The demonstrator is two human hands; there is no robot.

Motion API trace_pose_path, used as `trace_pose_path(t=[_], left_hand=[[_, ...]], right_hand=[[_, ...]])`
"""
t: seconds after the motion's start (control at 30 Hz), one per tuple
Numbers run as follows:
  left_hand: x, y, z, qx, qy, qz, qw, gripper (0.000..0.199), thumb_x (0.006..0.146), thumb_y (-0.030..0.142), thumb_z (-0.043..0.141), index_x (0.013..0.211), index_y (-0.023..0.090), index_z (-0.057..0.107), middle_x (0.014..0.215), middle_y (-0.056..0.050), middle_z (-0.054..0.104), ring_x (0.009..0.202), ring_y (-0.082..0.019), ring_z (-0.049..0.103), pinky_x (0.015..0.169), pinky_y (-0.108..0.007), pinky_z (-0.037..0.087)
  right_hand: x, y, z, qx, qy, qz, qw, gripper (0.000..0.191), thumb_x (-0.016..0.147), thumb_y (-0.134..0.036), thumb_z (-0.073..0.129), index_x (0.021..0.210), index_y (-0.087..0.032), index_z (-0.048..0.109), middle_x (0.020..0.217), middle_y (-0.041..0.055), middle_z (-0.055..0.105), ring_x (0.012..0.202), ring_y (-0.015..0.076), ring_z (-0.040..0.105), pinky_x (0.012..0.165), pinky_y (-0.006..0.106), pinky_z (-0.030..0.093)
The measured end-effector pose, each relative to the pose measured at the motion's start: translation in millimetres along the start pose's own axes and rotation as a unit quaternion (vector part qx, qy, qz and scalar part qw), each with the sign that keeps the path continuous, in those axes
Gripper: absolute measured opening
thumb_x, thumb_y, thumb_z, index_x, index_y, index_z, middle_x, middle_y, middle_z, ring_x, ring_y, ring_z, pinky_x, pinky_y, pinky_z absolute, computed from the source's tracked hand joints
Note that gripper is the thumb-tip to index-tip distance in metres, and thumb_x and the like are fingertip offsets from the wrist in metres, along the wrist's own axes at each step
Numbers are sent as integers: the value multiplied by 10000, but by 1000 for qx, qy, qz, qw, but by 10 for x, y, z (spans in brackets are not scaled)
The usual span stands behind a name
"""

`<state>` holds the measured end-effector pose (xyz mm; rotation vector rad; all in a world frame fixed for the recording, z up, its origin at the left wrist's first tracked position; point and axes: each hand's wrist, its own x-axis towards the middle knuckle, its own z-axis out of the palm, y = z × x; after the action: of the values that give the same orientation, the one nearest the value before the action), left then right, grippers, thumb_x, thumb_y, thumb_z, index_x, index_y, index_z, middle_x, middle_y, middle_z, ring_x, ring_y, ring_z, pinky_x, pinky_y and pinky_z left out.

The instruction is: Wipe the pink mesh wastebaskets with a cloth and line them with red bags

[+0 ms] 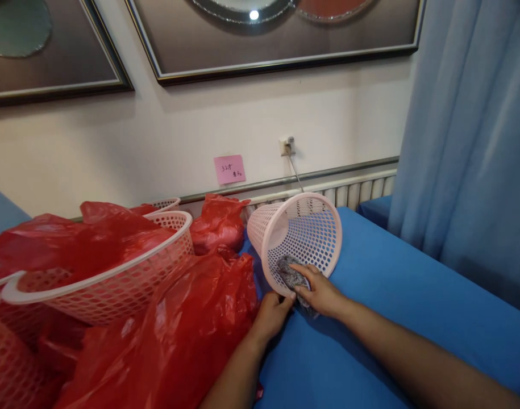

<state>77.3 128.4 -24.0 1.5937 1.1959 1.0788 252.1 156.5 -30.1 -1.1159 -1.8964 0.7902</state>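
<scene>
A pale pink perforated plastic basket (337, 227) lies on its side on the blue surface, its mouth facing me. My left hand (271, 316) is closed on the lower left of its rim, thumb near the edge. A grey speckled cloth (290, 272) is bunched in my right hand (321, 291), which presses it against the inside of the basket near the lower rim. Part of the cloth hangs over the rim below the fingers. Some fingertips of both hands are hidden.
Red plastic bags (191, 329) and more pink baskets (115, 295) crowd the left side. The blue-covered surface (396, 284) extends to the right, towards a blue curtain (468, 142). Behind are a radiator (370, 190), a wall socket (287, 146) and a pink note (229, 169).
</scene>
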Motion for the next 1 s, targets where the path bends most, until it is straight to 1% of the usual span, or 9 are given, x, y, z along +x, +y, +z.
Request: trace_pose_path(t=[0.13, 0.27, 0.4, 0.5, 0.57, 0.67, 0.77, 0.87, 1.0], left_hand=[[0, 41, -92, 39, 66, 11, 997, 424, 845, 555, 626, 840, 143, 727, 622, -12, 644, 546, -160, 556, 540, -261, 440], [-7, 192, -247, 86, 167, 50, 981, 354, 857, 504, 623, 779, 165, 687, 696, -1, 645, 659, -162, 562, 617, -250, 421], [-52, 307, -320, 123, 205, 79, 968, 356, 872, 477, 623, 677, 179, 626, 622, 31, 547, 615, -140, 491, 592, -244, 360], [-89, 351, -311, 135, 211, 97, 963, 363, 893, 469, 610, 669, 183, 600, 619, 37, 525, 607, -132, 477, 594, -243, 355], [-99, 361, -290, 135, 213, 104, 962, 370, 910, 471, 593, 672, 188, 576, 632, 36, 525, 616, -131, 478, 602, -239, 367], [-90, 322, -229, 129, 186, 106, 968, 339, 926, 465, 570, 734, 188, 603, 693, 14, 598, 654, -145, 536, 632, -242, 426], [-72, 214, -133, 125, 82, 90, 985, 236, 877, 402, 631, 867, 178, 704, 802, -30, 721, 716, -189, 641, 686, -279, 511], [-61, 114, -51, 128, -23, 75, 989, 171, 816, 340, 681, 850, 194, 764, 770, -33, 759, 738, -229, 695, 722, -318, 556], [-36, 99, -25, 120, -31, 87, 988, 271, 899, 394, 584, 843, 206, 772, 823, -42, 772, 860, -245, 718, 815, -337, 561]], right_hand=[[-76, -146, -11, -15, -24, -37, 999, 593, 794, -73, 560, 1336, -299, 645, 1381, 62, 561, 1291, 208, 547, 1142, 373, 426], [-51, -154, -297, -241, -27, 5, 970, 465, 755, 1, 549, 1038, -284, 784, 1312, 45, 633, 1106, 242, 602, 999, 377, 500], [73, -27, -733, -346, 92, 76, 931, 409, 931, -82, 432, 1129, -211, 766, 1459, 155, 523, 1147, 339, 530, 947, 486, 474], [124, 68, -870, -368, 186, 86, 907, 449, 974, -114, 393, 1252, -236, 723, 1535, 160, 438, 1218, 370, 475, 975, 512, 443], [117, 116, -788, -316, 163, 86, 931, 435, 949, -96, 439, 1244, -224, 732, 1485, 169, 477, 1203, 353, 496, 998, 507, 434], [79, 148, -482, -210, 56, 66, 974, 418, 825, -51, 578, 1152, -223, 774, 1293, 137, 606, 1120, 284, 573, 1016, 446, 456], [50, 110, -193, -108, -3, 26, 994, 510, 729, -35, 620, 1152, -277, 768, 1171, 63, 656, 1058, 209, 623, 974, 344, 506], [46, 31, -94, 63, -43, -9, 997, 532, 709, -67, 632, 1181, -283, 748, 1142, 42, 657, 1050, 193, 637, 970, 350, 523], [60, -21, -176, 144, -69, -33, 987, 479, 729, -130, 669, 1183, -262, 745, 1149, 44, 676, 1079, 207, 640, 1016, 389, 502]])
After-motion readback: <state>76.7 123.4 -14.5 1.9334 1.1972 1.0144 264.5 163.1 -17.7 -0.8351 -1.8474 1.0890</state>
